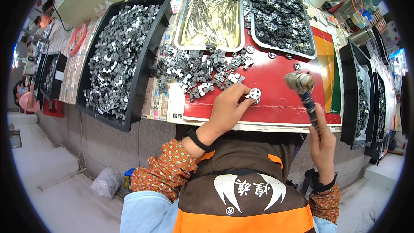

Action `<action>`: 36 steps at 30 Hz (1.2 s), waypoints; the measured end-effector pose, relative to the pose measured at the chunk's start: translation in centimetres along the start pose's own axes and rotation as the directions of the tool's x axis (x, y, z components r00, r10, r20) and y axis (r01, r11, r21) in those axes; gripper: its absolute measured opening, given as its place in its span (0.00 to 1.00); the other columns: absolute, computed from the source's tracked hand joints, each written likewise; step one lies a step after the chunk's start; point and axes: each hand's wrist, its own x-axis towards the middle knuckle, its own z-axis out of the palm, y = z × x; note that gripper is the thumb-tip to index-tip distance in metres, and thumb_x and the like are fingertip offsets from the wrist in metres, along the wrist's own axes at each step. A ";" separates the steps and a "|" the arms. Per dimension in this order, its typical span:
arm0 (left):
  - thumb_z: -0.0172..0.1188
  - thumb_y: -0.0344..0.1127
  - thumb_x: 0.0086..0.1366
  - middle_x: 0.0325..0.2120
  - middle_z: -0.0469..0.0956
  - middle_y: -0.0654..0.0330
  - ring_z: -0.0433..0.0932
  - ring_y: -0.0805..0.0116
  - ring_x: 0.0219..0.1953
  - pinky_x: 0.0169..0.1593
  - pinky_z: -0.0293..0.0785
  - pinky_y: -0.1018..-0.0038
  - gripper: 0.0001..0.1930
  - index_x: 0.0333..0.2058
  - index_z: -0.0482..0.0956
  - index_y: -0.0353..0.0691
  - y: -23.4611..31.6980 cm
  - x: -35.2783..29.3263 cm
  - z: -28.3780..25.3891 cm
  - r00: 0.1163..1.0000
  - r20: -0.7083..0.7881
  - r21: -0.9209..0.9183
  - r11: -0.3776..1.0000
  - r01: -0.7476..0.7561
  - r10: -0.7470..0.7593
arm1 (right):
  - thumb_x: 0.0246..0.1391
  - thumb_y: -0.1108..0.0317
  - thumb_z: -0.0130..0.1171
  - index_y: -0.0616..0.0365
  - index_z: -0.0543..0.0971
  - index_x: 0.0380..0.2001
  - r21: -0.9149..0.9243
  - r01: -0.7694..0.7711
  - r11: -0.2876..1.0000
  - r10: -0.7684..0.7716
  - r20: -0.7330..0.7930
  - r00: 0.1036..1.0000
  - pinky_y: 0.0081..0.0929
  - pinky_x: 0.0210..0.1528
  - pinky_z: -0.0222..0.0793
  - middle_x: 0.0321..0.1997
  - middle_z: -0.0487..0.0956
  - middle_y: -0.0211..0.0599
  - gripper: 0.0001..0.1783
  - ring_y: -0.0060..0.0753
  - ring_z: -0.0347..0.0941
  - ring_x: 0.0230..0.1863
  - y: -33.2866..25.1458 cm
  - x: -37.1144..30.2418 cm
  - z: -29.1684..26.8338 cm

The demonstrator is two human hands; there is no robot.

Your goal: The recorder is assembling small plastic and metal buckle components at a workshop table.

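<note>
My left hand (227,107) pinches a small toy wheel (255,93), dark-rimmed with silver spokes, between thumb and fingers at the front of the red board (276,111). To its right, my right hand (323,144) grips a hammer (308,100) by its dark, wrapped handle. The hammer's head is bound in pale, worn material and is raised above the board, apart from the wheel. Just beyond my left hand lies a loose pile of small black-and-silver parts (211,70). Several loose wheels (272,55) lie behind on the board.
A deep black bin (137,99) full of similar parts stands at the left. Behind are a metal tray (177,34) of thin sticks and another tray (313,55) heaped with wheels. More black bins (351,99) stand right. A person (26,97) sits far left.
</note>
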 end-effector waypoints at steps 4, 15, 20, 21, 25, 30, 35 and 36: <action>0.65 0.30 0.72 0.38 0.83 0.65 0.81 0.78 0.37 0.39 0.81 0.82 0.10 0.49 0.80 0.37 0.7 -0.3 -0.8 0.908 0.220 -0.728 0.559 0.396 -0.355 | 0.64 0.80 0.57 0.51 0.69 0.73 -0.203 -0.017 0.979 -0.019 -0.173 0.985 0.31 0.60 0.73 0.68 0.76 0.49 0.35 0.43 0.81 0.59 5.4 0.5 -1.4; 0.63 0.38 0.75 0.41 0.80 0.64 0.75 0.75 0.40 0.38 0.76 0.82 0.13 0.51 0.79 0.37 5.6 -2.0 -2.8 0.765 0.547 -0.829 -0.096 0.550 -0.342 | 0.61 0.75 0.61 0.37 0.68 0.73 -0.533 -0.294 0.794 0.179 -0.257 0.950 0.43 0.46 0.71 0.40 0.74 0.42 0.38 0.49 0.74 0.43 13.7 2.0 -1.0; 0.60 0.43 0.76 0.38 0.78 0.65 0.73 0.74 0.38 0.36 0.71 0.77 0.12 0.47 0.79 0.40 6.0 -2.0 -2.2 0.718 0.610 -0.791 -0.208 0.575 -0.335 | 0.58 0.74 0.63 0.57 0.78 0.59 -0.453 -0.123 0.883 0.003 -0.256 0.967 0.44 0.56 0.67 0.48 0.76 0.47 0.24 0.52 0.72 0.53 8.3 3.8 0.6; 0.60 0.43 0.76 0.38 0.78 0.65 0.73 0.74 0.38 0.36 0.71 0.77 0.12 0.47 0.79 0.40 6.0 -2.1 -2.0 0.711 0.620 -0.783 -0.206 0.587 -0.331 | 0.58 0.74 0.63 0.58 0.80 0.53 -0.318 -0.031 0.948 -0.050 -0.242 0.969 0.43 0.57 0.67 0.47 0.76 0.46 0.18 0.51 0.72 0.51 6.3 3.9 0.8; 0.59 0.45 0.77 0.38 0.78 0.65 0.73 0.74 0.39 0.36 0.71 0.77 0.13 0.47 0.79 0.40 6.1 -2.3 -2.2 0.706 0.626 -0.779 -0.227 0.585 -0.330 | 0.57 0.67 0.69 0.59 0.80 0.47 0.291 0.155 0.944 -0.130 -0.104 0.986 0.42 0.47 0.71 0.39 0.78 0.43 0.17 0.48 0.75 0.43 -0.6 4.8 3.6; 0.60 0.43 0.76 0.39 0.79 0.65 0.75 0.75 0.38 0.36 0.71 0.78 0.12 0.48 0.79 0.41 6.4 -2.2 -1.9 0.679 0.610 -0.782 -0.175 0.598 -0.408 | 0.55 0.61 0.73 0.61 0.76 0.54 0.502 0.186 0.844 -0.175 -0.071 0.982 0.43 0.45 0.73 0.41 0.78 0.44 0.27 0.47 0.76 0.42 -4.9 5.0 5.3; 0.64 0.34 0.74 0.38 0.81 0.66 0.77 0.79 0.33 0.34 0.73 0.79 0.09 0.49 0.77 0.42 7.4 -2.2 -1.7 0.750 0.418 -0.824 0.134 0.551 -0.512 | 0.56 0.70 0.72 0.61 0.75 0.53 0.623 0.066 0.780 -0.070 -0.018 0.997 0.34 0.45 0.78 0.44 0.79 0.42 0.24 0.39 0.80 0.41 -5.1 5.0 7.2; 0.64 0.34 0.74 0.38 0.81 0.66 0.77 0.79 0.33 0.34 0.73 0.79 0.09 0.49 0.77 0.42 7.4 -2.2 -1.7 0.748 0.418 -0.824 0.131 0.551 -0.515 | 0.56 0.70 0.72 0.61 0.75 0.53 0.623 0.062 0.780 -0.069 -0.013 0.998 0.34 0.45 0.78 0.44 0.79 0.42 0.24 0.39 0.80 0.41 -5.1 4.9 7.5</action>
